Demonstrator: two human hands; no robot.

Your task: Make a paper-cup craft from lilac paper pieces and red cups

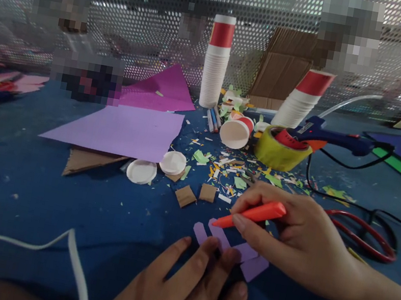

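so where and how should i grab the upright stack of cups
Probably around the middle of the upright stack of cups, coming from the left: it's tall and narrow, and the tipped cup lies near its foot on the right.

Blue tabletop [40,199] is pretty much littered with paper scraps [221,166]. A lilac sheet [122,131] and two cardboard squares [196,196] can be seen lying there too.

Looks like some kind of craft workspace tbh: blue surface [97,209] with paper scraps [223,172], stacked cups [216,65] and a glue gun [336,138].
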